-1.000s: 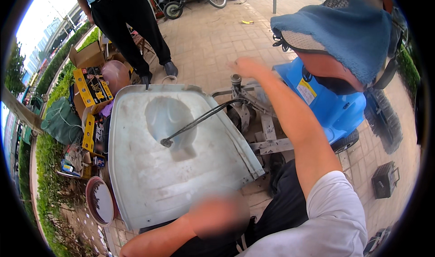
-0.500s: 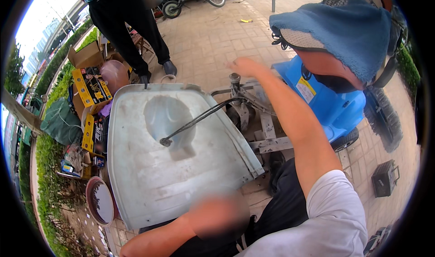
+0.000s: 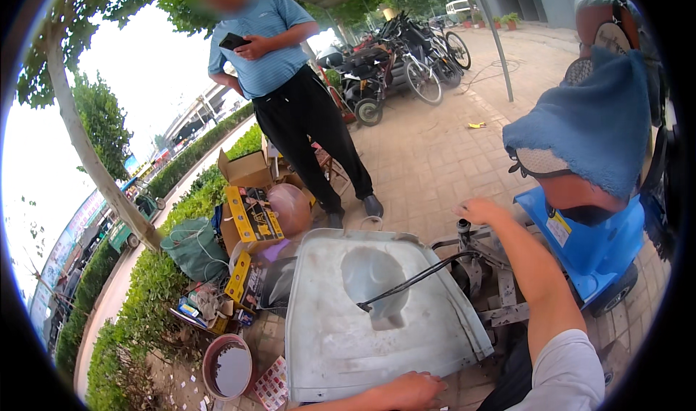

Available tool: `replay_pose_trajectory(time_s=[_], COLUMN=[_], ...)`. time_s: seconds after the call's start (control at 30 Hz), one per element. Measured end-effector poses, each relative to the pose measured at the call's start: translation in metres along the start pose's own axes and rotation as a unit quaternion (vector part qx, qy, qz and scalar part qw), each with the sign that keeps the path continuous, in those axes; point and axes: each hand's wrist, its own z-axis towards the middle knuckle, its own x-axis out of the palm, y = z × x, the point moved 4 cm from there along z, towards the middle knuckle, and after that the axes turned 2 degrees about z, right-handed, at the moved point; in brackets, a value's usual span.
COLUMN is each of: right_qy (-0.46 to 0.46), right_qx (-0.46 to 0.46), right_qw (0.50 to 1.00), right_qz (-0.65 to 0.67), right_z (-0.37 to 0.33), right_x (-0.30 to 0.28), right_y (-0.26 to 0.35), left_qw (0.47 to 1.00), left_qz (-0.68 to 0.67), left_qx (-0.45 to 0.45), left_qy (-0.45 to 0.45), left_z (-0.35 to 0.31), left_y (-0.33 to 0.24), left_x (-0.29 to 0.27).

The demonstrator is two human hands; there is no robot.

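A pale, scuffed body panel [image 3: 326, 346] lies in front of me, with a round recess and dark cables [image 3: 413, 280] running through it. The cables lead to a bare metal vehicle frame [image 3: 504, 313] on the right. My right hand [image 3: 482, 211] is stretched out just above the upright steering tube [image 3: 464, 227]; its fingers reach out loosely and I see nothing in them. Whether it touches the tube I cannot tell. My left hand [image 3: 419, 391] rests by the panel's near edge, fingers loosely extended, holding nothing visible.
A blue body shell [image 3: 580, 244] and a seat under a blue towel [image 3: 587, 121] stand right. A person [image 3: 297, 85] holding a phone [image 3: 233, 41] stands beyond the panel. Cardboard boxes [image 3: 254, 215], a green bag [image 3: 196, 250] and a water basin [image 3: 228, 367] line the left. Bicycles [image 3: 423, 81] stand behind.
My view has tilted up and turned left, so the panel sits lower and further right. The person's upper body has come into view. My right hand is still by the steering tube.
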Motion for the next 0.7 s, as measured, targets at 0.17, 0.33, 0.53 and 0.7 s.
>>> replay_pose_trajectory(time_s=[0.17,0.33,0.53,0.7], right_qy=[0.09,0.088,0.072,0.159], right_qx=[0.088,0.042,0.015,0.122], right_qw=[0.99,0.995,0.997,0.98], right_qz=[-0.057,0.0,-0.005,0.001], right_z=[0.001,-0.002,0.013,0.005], right_x=[-0.011,0.002,0.001,-0.003], right_y=[0.002,-0.013,-0.011,0.02], left_qw=[1.0,0.999,0.997,0.999], left_qz=[0.009,0.03,0.073,0.031], left_qx=[-0.005,0.01,0.01,-0.022], left_qy=[-0.014,-0.026,0.014,0.001], left_z=[0.001,0.007,0.019,-0.01], left_y=[-0.006,-0.006,0.001,0.0], left_x=[0.0,0.001,0.004,0.002])
